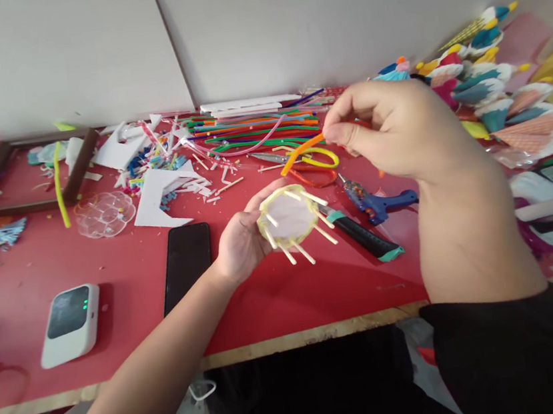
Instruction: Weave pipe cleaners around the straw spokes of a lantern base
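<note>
My left hand [241, 241] is closed on a round white disc [288, 216] with a yellow-green rim and several thin white sticks poking out of its edge. It holds the disc just above the red table [129, 279]. My right hand [388, 127] is raised above and to the right of the disc, pinching one end of an orange pipe cleaner [301, 152] that curves down to the left toward the disc.
A black phone [186, 262] and a white device with green lights [70, 323] lie at the left. Coloured pipe cleaners [257, 129], scissors [309, 166], a blue glue gun [379, 202], a cutter [365, 236], paper scraps and a clear palette [105, 214] lie behind. Paper birds [499, 92] stack at right.
</note>
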`<state>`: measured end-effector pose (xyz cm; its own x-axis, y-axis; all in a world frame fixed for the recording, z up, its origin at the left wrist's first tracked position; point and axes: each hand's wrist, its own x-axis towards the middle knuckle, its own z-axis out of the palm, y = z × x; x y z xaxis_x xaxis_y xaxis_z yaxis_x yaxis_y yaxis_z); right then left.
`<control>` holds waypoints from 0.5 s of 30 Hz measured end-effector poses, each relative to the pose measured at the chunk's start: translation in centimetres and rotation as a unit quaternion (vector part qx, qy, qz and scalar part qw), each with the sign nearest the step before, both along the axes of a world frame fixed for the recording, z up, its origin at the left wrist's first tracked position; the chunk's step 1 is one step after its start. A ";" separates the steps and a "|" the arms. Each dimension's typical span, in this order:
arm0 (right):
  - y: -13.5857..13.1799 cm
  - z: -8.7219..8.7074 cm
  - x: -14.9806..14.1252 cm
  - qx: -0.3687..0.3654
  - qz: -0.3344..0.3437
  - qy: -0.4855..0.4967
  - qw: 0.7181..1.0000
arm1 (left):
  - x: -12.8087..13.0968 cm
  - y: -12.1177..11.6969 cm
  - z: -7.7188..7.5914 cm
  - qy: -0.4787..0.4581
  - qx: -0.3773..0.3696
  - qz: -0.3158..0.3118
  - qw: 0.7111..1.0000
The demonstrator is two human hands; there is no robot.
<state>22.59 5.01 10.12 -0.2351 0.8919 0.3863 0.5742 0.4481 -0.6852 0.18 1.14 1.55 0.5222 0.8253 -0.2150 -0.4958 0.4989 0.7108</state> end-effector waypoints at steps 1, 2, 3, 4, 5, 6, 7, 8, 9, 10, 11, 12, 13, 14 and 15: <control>0.1 -0.1 -0.1 0.002 0.000 0.006 1.000 | 0.0 0.0 0.0 0.002 0.002 0.011 1.000; 0.2 -0.3 -0.3 0.008 0.003 0.013 1.000 | 0.0 0.0 0.0 0.001 0.004 0.025 1.000; 0.3 -0.6 -0.4 0.014 0.007 0.019 1.000 | 0.0 0.0 0.1 -0.004 0.007 0.042 0.999; 0.4 -1.0 -0.4 0.021 0.010 0.023 0.999 | 0.0 0.1 0.1 -0.013 0.010 0.057 0.998; 0.4 -1.5 -0.4 0.029 0.007 0.025 0.999 | -0.1 0.1 0.2 -0.025 0.011 0.068 0.997; 0.5 -2.0 -0.3 0.036 0.001 0.028 0.999 | -0.1 0.1 0.3 -0.036 0.010 0.076 0.996; 0.5 -2.6 -0.2 0.039 -0.005 0.032 0.999 | -0.2 0.1 0.3 -0.046 0.006 0.080 0.996; 0.5 -3.2 0.0 0.035 -0.006 0.038 0.999 | -0.2 0.1 0.3 -0.052 0.000 0.082 0.995; 0.4 -3.8 0.3 0.027 -0.003 0.047 0.999 | -0.3 0.1 0.4 -0.054 -0.006 0.083 0.995; 0.4 -4.4 0.5 0.012 0.004 0.058 0.998 | -0.3 0.1 0.4 -0.053 -0.011 0.083 0.995; 0.3 -4.9 0.7 -0.006 0.013 0.070 0.997 | -0.3 0.1 0.4 -0.048 -0.013 0.081 0.995; 0.2 -5.4 0.9 -0.023 0.021 0.080 0.996 | -0.2 0.0 0.3 -0.042 -0.013 0.077 0.996; 0.1 -5.7 1.1 -0.037 0.027 0.087 0.995 | -0.2 0.0 0.3 -0.036 -0.010 0.073 0.997; 0.0 -5.9 1.1 -0.047 0.031 0.090 0.994 | -0.1 0.0 0.3 -0.029 -0.006 0.068 0.997; -0.1 -6.0 1.2 -0.054 0.035 0.089 0.994 | 0.0 0.0 0.2 -0.022 0.000 0.063 0.998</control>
